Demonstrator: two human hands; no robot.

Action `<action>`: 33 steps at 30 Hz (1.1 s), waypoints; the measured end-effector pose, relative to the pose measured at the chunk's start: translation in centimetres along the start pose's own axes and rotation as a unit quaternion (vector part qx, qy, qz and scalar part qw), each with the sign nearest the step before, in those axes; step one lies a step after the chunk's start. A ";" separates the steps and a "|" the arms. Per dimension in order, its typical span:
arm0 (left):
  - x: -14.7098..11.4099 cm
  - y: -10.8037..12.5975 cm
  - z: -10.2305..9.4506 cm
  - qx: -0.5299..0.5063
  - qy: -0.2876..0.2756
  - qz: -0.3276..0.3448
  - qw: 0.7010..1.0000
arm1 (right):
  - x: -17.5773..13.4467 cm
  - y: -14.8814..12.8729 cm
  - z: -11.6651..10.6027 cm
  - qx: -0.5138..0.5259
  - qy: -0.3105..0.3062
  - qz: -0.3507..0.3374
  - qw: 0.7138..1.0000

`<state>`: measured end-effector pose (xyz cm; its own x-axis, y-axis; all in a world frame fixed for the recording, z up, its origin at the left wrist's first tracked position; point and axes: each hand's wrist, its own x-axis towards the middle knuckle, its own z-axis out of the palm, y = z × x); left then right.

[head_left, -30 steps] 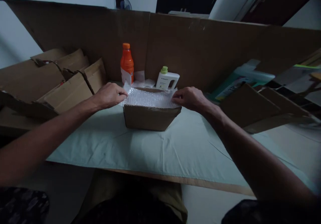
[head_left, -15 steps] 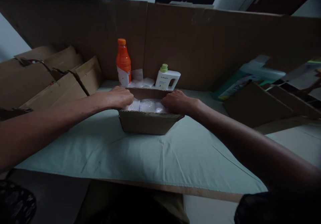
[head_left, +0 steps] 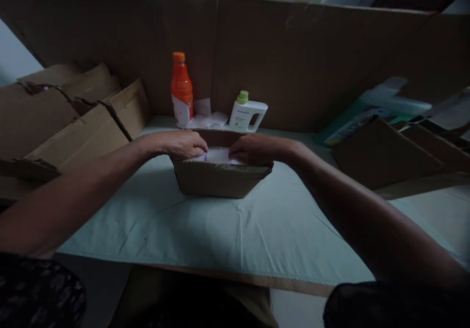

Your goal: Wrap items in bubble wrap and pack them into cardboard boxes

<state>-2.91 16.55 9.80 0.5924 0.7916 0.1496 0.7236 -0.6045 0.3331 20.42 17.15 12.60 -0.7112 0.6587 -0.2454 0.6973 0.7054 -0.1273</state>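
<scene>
A small open cardboard box (head_left: 216,180) stands on the cloth-covered table in front of me. Inside it lies clear bubble wrap (head_left: 218,155), filling it to near the rim. My left hand (head_left: 185,144) reaches over the box's left end, its fingers curled down on the wrap. From the right end, my right hand (head_left: 253,148) dips in, fingers bent and closed against the wrap, their tips partly hidden. Whatever lies beneath the wrap cannot be seen.
Behind the box stand an orange bottle (head_left: 181,90) and a white jug with a green cap (head_left: 248,115), with loose bubble wrap (head_left: 216,119) between them. Cardboard boxes (head_left: 81,132) crowd the left. At right, a teal liquid bottle (head_left: 367,112) leans in another box (head_left: 385,154). A cardboard wall (head_left: 293,63) closes the back.
Both hands have moved inward from the box's ends, over the bubble wrap. Their fingers now bend down onto it, covering more of it. The box stays in place.
</scene>
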 end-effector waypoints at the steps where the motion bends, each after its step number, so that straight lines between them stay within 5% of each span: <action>1: -0.8 0.2 -0.3 -0.016 0.010 0.008 1.000 | -1.0 0.2 0.0 0.015 0.048 0.008 0.999; 2: -2.0 0.5 -0.6 -0.033 0.032 0.017 0.999 | -2.5 0.5 0.2 0.035 0.110 0.020 0.993; 4: -5.4 0.8 -0.4 -0.045 0.198 -0.005 0.979 | -6.1 1.1 1.5 0.083 0.250 0.066 0.962; 5: -7.4 0.8 0.3 -0.048 0.290 -0.024 0.955 | -7.8 1.4 2.6 0.109 0.307 0.096 0.941; 7: -11.0 0.4 3.1 -0.076 0.381 -0.097 0.916 | -10.3 1.9 5.9 0.161 0.368 0.159 0.902; 11: -13.5 -1.2 10.9 -0.254 0.314 -0.183 0.896 | -9.2 1.6 12.9 0.260 0.343 0.167 0.887; 15: -9.9 -1.1 15.0 -0.417 0.276 -0.184 0.846 | -5.4 0.6 16.1 0.314 0.328 0.169 0.875; 19: -7.2 2.1 15.5 -0.459 0.285 -0.150 0.828 | -7.7 0.7 17.2 0.292 0.343 0.239 0.860; 24: -12.2 5.6 15.2 -0.400 0.228 -0.167 0.872 | -12.7 -2.4 18.8 0.251 0.326 0.265 0.872; 29: -18.1 3.3 13.7 -0.350 0.304 -0.276 0.842 | -8.6 -8.0 19.0 0.227 0.349 0.174 0.892; 33: -18.9 1.8 13.5 -0.379 0.320 -0.267 0.826 | -7.0 -7.8 18.9 0.231 0.346 0.118 0.902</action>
<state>-8.01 -0.71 -5.01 -0.2228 0.9594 0.1732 0.2475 -0.1162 0.9619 21.70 2.09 -2.84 -0.3126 0.8946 0.3193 0.6860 0.4452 -0.5755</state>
